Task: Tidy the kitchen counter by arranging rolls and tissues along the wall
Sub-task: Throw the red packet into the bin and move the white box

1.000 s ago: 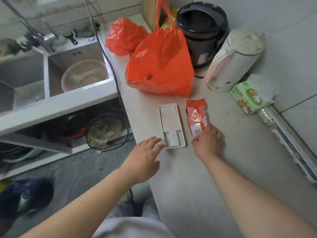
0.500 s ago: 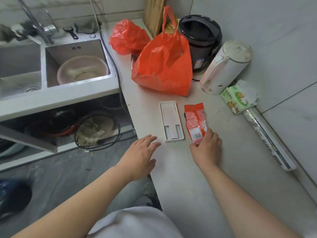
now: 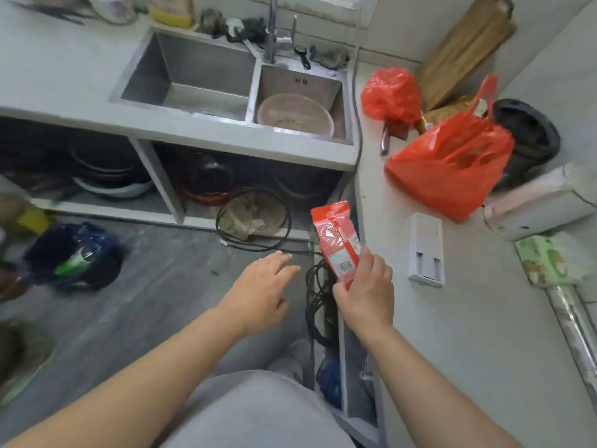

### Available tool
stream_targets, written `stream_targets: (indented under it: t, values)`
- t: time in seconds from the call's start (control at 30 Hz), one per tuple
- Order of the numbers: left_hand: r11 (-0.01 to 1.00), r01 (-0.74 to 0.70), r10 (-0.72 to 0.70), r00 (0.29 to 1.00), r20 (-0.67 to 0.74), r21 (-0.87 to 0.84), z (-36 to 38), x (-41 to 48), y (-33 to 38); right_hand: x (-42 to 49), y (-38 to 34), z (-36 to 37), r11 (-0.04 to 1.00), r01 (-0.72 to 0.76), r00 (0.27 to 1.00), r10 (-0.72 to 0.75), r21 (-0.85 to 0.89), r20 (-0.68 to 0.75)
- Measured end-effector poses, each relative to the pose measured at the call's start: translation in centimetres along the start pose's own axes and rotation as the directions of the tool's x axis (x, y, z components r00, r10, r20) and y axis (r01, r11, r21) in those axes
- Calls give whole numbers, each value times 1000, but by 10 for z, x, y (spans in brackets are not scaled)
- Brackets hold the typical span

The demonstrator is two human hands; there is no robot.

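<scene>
My right hand [image 3: 365, 294] grips a small red packet [image 3: 336, 239] by its lower end and holds it upright off the counter's left edge, over the floor. My left hand [image 3: 263, 291] hovers open beside it, fingers spread, holding nothing. A green tissue pack [image 3: 546, 265] lies at the counter's right side by the wall. Below it a long foil-wrapped roll [image 3: 573, 324] lies along the wall. A white rectangular tray [image 3: 425, 247] rests flat on the grey counter [image 3: 468, 334], to the right of my right hand.
A large red plastic bag [image 3: 452, 163] and a smaller red bag [image 3: 389, 93] sit further back on the counter, with a black rice cooker [image 3: 529, 137] and a white kettle [image 3: 542, 205]. The double sink [image 3: 193, 76] holds a basin [image 3: 294, 114]. Black cables [image 3: 318, 292] hang below.
My right hand has lifted the red packet off the counter and carried it left past the counter's edge. The view has swung left toward the sink and floor.
</scene>
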State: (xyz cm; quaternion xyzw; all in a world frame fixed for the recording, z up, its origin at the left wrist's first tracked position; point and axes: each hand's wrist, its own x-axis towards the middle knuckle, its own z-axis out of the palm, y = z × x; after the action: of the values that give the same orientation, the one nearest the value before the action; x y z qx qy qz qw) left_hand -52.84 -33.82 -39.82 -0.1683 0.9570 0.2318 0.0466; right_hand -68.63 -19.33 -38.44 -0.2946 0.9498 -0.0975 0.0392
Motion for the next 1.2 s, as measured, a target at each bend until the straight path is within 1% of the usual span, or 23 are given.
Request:
stream_targets:
  t: [0.1, 0.2, 0.33, 0.4, 0.6, 0.8, 0.9, 1.0, 1.07, 1.2]
  values:
    - [994, 112, -112, 993, -40, 5, -14, -46, -43, -13, -67, 13, 987, 162, 986, -162, -7, 50]
    - [972, 235, -235, 968, -84, -19, -24, -89, -81, -25, -131, 28, 950, 313, 946, -310, -19, 94]
    - [908, 410, -417, 901, -115, -81, -23, -136, -124, -36, -201, 47, 864, 493, 859, -467, -96, 212]
    - [875, 467, -481, 869, -116, -125, -20, -150, -140, -37, -227, 55, 819, 560, 815, -519, -122, 258]
    - [771, 585, -624, 773, -113, -252, -17, -167, -179, -21, -293, 86, 707, 696, 690, -611, -124, 387]
    - [682, 688, -718, 694, -51, -246, -35, -160, -237, 16, -349, 127, 634, 768, 596, -659, -88, 459]
    - [643, 727, -753, 657, -27, -240, -52, -147, -268, 39, -380, 147, 588, 807, 530, -683, -52, 502]
    - [593, 760, -796, 603, -51, -266, -69, -139, -296, 59, -415, 163, 532, 846, 468, -712, -34, 523]
    - [558, 781, -823, 565, -65, -281, -79, -140, -310, 69, -439, 170, 511, 859, 441, -719, -22, 537]
    - [460, 826, -881, 471, -51, -326, -88, -157, -339, 77, -493, 185, 450, 893, 369, -746, 12, 555]
